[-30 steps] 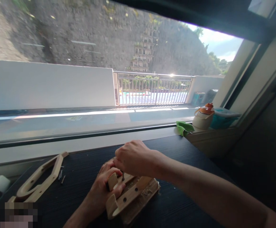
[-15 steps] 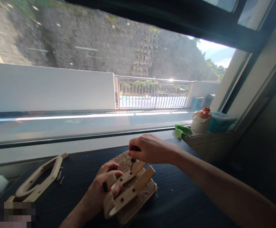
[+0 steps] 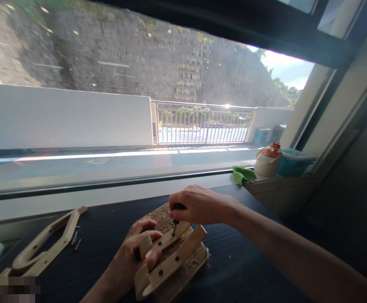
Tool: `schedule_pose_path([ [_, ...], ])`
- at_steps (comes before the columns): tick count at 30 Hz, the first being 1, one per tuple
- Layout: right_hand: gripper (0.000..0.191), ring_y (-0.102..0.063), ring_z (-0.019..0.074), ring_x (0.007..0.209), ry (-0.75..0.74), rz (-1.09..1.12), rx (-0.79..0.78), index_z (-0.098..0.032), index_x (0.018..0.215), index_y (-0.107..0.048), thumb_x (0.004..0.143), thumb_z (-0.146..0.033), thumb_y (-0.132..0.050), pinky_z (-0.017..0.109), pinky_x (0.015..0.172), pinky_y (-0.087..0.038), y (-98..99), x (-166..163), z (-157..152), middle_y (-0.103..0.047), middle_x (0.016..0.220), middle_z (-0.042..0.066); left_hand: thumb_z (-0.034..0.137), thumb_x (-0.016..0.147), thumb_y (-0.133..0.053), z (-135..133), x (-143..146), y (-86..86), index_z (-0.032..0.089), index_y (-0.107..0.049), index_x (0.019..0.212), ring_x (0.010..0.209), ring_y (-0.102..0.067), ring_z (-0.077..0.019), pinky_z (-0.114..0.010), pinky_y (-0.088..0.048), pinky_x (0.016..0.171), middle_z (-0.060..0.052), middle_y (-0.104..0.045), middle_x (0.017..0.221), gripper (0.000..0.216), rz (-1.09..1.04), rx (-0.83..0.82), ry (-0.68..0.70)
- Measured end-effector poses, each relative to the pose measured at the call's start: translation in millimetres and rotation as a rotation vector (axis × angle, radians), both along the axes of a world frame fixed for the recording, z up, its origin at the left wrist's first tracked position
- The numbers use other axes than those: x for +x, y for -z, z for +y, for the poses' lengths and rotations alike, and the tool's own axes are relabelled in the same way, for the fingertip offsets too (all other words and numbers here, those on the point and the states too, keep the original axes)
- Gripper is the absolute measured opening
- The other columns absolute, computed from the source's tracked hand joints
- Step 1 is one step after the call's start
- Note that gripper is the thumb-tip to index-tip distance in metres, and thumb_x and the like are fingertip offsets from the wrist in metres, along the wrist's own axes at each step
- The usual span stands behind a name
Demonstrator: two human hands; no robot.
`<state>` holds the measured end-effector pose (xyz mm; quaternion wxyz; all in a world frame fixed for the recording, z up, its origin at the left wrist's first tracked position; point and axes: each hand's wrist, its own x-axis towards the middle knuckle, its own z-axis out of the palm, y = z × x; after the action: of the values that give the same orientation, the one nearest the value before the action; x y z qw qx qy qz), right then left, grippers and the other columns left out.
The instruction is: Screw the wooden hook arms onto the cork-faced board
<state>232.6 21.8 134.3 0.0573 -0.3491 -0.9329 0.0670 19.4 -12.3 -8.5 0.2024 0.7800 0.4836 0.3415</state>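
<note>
Just changed: your right hand (image 3: 199,206) has dropped a little; the screwdriver (image 3: 174,225) tip now meets the upper bar of the wooden frame (image 3: 171,263).
Right hand: closed round the screwdriver's dark handle, shaft near upright.
Left hand (image 3: 139,248): clamped on the frame's near end, steadying it.
Frame: lies on a chip-strewn board (image 3: 160,214) in the middle of the bench (image 3: 240,269).
Aside: second frame (image 3: 66,231) and loose screws (image 3: 75,240) well left; green cloth (image 3: 243,173) far right.

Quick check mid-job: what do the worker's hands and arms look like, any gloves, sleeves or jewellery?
Both are bare. The left hand and right hand wear no gloves, and no ring shows. The right forearm and left forearm show no sleeve, watch or band as far as the frame reaches.
</note>
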Motion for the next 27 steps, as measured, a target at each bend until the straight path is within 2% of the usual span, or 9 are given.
schedule_pose_path([
  [4,0.023,-0.056,0.0141,0.07,-0.046,-0.095,0.032,-0.019,0.088,-0.064,0.086,-0.032,-0.045,0.025,0.059,-0.031,-2.8,-4.9,-0.8,-0.067,0.078,0.004,0.034,0.072,-0.059,1.1,0.6,1.3,0.025,-0.071,0.091,0.115,-0.051,-0.029,-0.044,-0.044,0.098,-0.009,-0.057,0.116,0.024,-0.01,0.01,-0.001],
  [11,0.028,-0.064,0.0199,0.078,0.061,-0.147,0.121,-0.018,0.091,-0.063,0.09,-0.034,-0.04,0.028,0.061,-0.036,4.7,-20.3,-3.6,-0.069,0.083,0.008,0.035,0.072,-0.06,3.7,1.8,3.0,0.025,-0.072,0.09,0.117,-0.05,-0.0295,-0.044,-0.044,0.099,-0.008,-0.059,0.116,0.024,-0.002,0.026,-0.012],
  [16,0.032,-0.065,0.0212,0.077,0.111,-0.175,0.156,-0.015,0.094,-0.063,0.091,-0.034,-0.037,0.029,0.062,-0.04,2.0,-21.7,-7.5,-0.07,0.086,0.012,0.039,0.074,-0.058,7.2,-1.8,11.8,0.024,-0.071,0.09,0.115,-0.051,-0.03,-0.046,-0.045,0.097,-0.009,-0.057,0.115,0.025,0.014,0.054,0.014],
  [21,0.021,-0.064,0.02,0.074,-0.014,-0.226,0.16,-0.018,0.087,-0.064,0.083,-0.029,-0.046,0.028,0.057,-0.037,-4.5,-17.3,-8.8,-0.07,0.083,0.007,0.039,0.076,-0.057,10.6,-5.9,17.9,0.025,-0.071,0.092,0.114,-0.052,-0.0296,-0.045,-0.046,0.096,-0.01,-0.057,0.116,0.026,0.036,0.088,0.027],
  [27,0.026,-0.062,0.0167,0.076,-0.166,-0.257,0.155,-0.018,0.084,-0.065,0.089,-0.028,-0.042,0.027,0.058,-0.035,-3.6,-16.6,-4.3,-0.07,0.086,0.006,0.038,0.078,-0.057,11.1,-9.9,23.1,0.027,-0.069,0.096,0.119,-0.049,-0.0272,-0.04,-0.044,0.1,-0.008,-0.054,0.121,0.025,0.061,0.09,0.031],
])
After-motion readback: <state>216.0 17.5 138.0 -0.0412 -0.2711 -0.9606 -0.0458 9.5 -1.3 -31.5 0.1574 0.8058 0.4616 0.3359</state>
